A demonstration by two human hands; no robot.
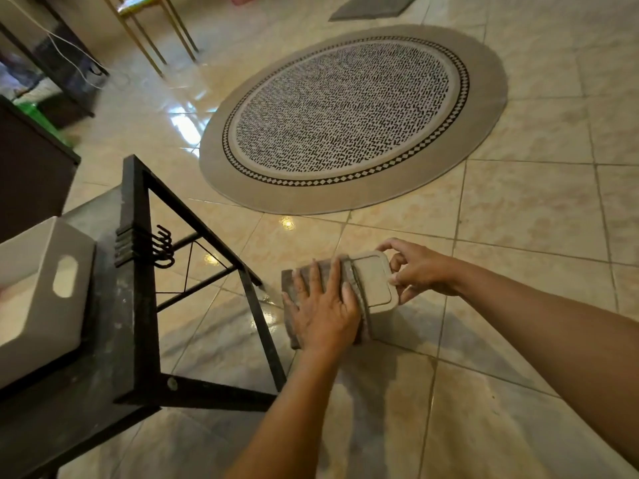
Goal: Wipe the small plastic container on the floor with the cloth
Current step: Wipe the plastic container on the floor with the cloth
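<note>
I see L hand (323,311) flat, fingers spread, pressing folded grey-brown cloth (294,285) onto small beige plastic container (375,283); R hand (420,267) pinches its right edge w/ fingertips.

1. Container (373,281): pale grey-beige, plain.
2. Cloth (301,271): dark grey-brown, ribbed stripes.
3. Floor (518,209): glossy cream-beige tiles, mottled, with thin dark grout lines.
4. Round rug (352,115): taupe border, black-and-white diamond ring, white centre flecked with black dashes.
5. Metal frame (135,271): black, scuffed with pale marks.
6. Bin (38,288): white.
7. Mat (373,6): grey, plain.
</note>
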